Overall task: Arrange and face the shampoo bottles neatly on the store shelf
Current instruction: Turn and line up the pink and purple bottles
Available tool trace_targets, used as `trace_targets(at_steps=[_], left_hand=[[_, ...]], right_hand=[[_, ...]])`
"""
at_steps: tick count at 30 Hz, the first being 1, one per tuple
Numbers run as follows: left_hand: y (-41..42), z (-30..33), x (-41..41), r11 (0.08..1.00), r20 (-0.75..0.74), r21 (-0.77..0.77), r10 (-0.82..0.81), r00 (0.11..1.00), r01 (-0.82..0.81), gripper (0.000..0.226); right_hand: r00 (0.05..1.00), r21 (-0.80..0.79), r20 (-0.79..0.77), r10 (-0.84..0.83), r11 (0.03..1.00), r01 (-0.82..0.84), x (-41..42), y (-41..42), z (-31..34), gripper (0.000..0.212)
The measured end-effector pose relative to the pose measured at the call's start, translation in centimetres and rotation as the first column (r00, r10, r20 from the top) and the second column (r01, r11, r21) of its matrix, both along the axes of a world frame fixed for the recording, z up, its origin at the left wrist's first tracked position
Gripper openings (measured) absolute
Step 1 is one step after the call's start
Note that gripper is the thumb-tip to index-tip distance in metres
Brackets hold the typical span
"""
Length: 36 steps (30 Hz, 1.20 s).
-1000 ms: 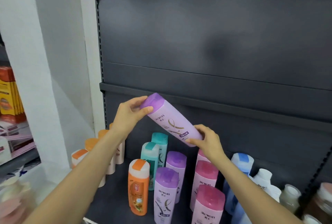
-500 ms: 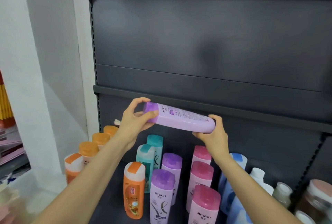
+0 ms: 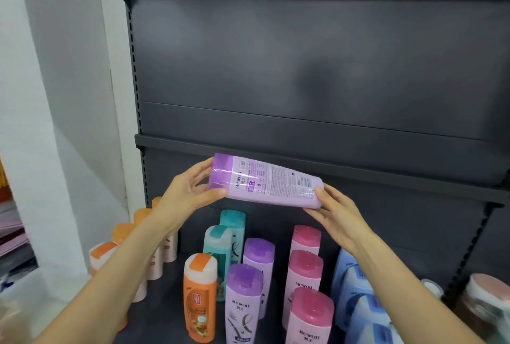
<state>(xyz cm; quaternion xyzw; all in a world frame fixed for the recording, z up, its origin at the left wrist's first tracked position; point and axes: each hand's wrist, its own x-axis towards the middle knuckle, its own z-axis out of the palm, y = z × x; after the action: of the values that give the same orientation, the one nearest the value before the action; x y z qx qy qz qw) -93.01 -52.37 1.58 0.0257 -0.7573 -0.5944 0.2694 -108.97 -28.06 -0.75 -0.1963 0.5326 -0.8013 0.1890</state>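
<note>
In front of me, the dark shelf (image 3: 176, 269) at the lower frame carries upright bottles (image 3: 305, 274): orange-capped ones at left, then teal, purple, pink and blue toward the right.

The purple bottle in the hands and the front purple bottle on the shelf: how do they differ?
The held purple bottle lies nearly sideways between the left hand and right hand; the front shelf purple bottle stands upright. The held one shows its back label with barcode; the shelf one shows its front logo. Both have purple caps.

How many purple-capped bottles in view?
3. One lilac plastic bottle with a purple cap is held sideways between the left hand and right hand; two stand upright on the dark shelf, front and behind. More may be hidden.
</note>
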Motion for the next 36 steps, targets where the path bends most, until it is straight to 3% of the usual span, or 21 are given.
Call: trace_targets(at_steps=[4, 7, 13, 17, 25, 30, 33, 36], left_hand=[[-0.2, 0.1, -0.2, 0.978, -0.009, -0.164, 0.129, 0.992, -0.129, 0.070], [-0.3, 0.3, -0.5, 0.956, -0.074, -0.207, 0.197, 0.978, -0.209, 0.069], [-0.1, 0.4, -0.7, 0.948, -0.090, -0.238, 0.196, 0.976, -0.213, 0.069], [-0.1, 0.7, -0.4, 0.972, -0.060, -0.189, 0.133, 0.989, -0.142, 0.084], [0.3, 1.0, -0.3, 0.973, 0.060, -0.230, 0.047, 0.997, -0.032, 0.080], [0.4, 0.5, -0.9, 0.928, 0.013, -0.339, 0.171, 0.985, -0.157, 0.062], [0.7, 0.1, -1.7, 0.940, -0.013, -0.233, 0.252, 0.968, -0.248, 0.053], [0.9, -0.1, -2.5, 0.954, -0.010, -0.132, 0.271, 0.962, -0.270, 0.050]], right_hand=[[0.997, -0.050, -0.075, 0.014, 0.999, -0.018, 0.0, 0.0, -0.2, 0.037], [0.995, -0.101, -0.094, 0.008, 0.995, -0.018, -0.2, -0.3, -0.3, 0.047], [0.994, -0.110, -0.102, 0.033, 0.993, -0.044, -0.3, 0.0, -0.2, 0.050], [0.996, -0.024, -0.082, -0.042, 0.999, 0.040, -0.4, 0.0, -0.1, 0.036], [0.981, 0.183, -0.001, -0.195, 0.964, 0.192, -1.0, -0.7, -0.8, 0.018], [0.990, 0.217, 0.031, -0.140, 0.968, 0.130, -1.6, -0.4, -1.0, 0.029], [0.999, 0.148, 0.035, -0.028, 0.989, 0.023, -1.4, -0.3, -1.3, 0.021], [0.998, 0.174, 0.029, -0.050, 0.984, 0.045, -1.3, -0.7, -1.8, 0.016]])
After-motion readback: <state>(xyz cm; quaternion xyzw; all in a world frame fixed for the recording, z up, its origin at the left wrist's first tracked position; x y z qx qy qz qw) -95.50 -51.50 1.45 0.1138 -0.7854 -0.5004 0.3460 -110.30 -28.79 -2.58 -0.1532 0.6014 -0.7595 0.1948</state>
